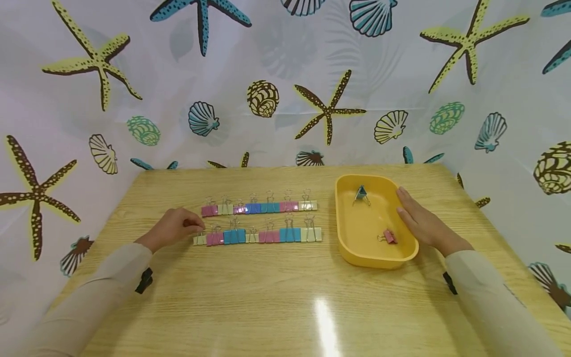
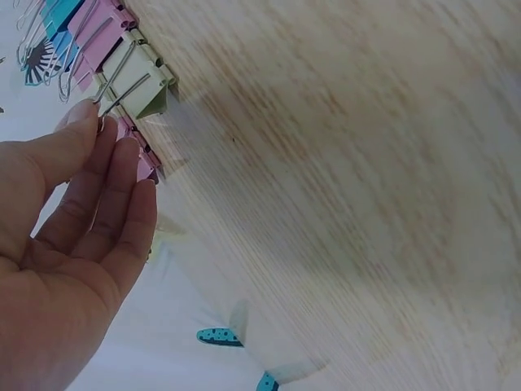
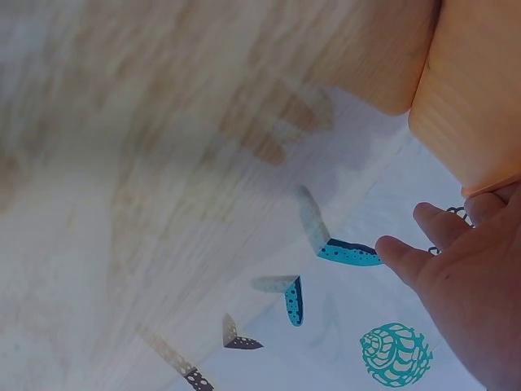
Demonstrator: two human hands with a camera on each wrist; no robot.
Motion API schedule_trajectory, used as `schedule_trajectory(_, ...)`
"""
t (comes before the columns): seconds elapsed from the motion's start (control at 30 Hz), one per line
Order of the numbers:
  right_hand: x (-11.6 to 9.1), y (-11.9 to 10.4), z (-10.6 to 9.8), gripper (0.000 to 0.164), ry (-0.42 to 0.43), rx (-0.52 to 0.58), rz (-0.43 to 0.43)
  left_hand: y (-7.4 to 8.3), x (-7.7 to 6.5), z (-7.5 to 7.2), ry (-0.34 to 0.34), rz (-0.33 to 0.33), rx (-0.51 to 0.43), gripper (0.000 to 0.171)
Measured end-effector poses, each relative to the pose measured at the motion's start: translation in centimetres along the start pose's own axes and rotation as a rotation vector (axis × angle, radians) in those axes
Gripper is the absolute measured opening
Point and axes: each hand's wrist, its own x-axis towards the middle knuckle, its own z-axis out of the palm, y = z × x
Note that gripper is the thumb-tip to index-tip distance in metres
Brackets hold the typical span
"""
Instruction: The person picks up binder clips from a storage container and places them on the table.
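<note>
My left hand [image 1: 175,229] pinches the wire handles of a small pale yellow binder clip [image 2: 134,77] between thumb and index finger. That clip stands at the left end of the front row of binder clips [image 1: 269,237], right beside a pink one [image 1: 215,240]. Parallel behind it runs a back row of binder clips [image 1: 261,208] in pink, yellow, purple, blue and teal, handles up. With fingers extended, my right hand [image 1: 421,223] rests against the right rim of a yellow plastic bin [image 1: 363,225]. Inside the bin lie a teal binder clip [image 1: 362,193] and a small pink one [image 1: 389,236].
The wooden table [image 1: 250,297] is enclosed at the back and sides by a white curtain [image 1: 232,64] printed with starfish and shells. A bright light reflection [image 1: 326,325] shows on the wood near the front.
</note>
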Motion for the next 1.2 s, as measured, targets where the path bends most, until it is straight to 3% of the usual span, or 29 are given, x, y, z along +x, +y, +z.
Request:
schedule_trajectory(0.5,0.1,-0.2,-0.4,0.062,-0.001,0.015,-0.016,0.2,0.0,-0.3,-0.018,0.000,0.006,0.012)
schedule_trajectory(0.67,0.2,-0.2,-0.3,0.062,-0.001,0.006,-0.017,0.8,0.0,-1.3,-0.014,-0.010,0.101,0.019)
schedule_trajectory(0.77,0.1,-0.3,-0.3,0.062,-0.010,-0.017,-0.016,2.3,0.3,-2.7,0.014,0.001,0.166,0.020)
schedule_trajectory(0.93,0.1,-0.4,-0.8,0.063,-0.023,-0.070,-0.003,6.2,1.2,-4.6,0.046,0.052,0.192,0.017)
schedule_trajectory(1.2,0.2,-0.7,-0.9,0.063,-0.042,-0.104,0.015,12.6,3.8,-4.1,0.028,0.173,0.209,0.021)
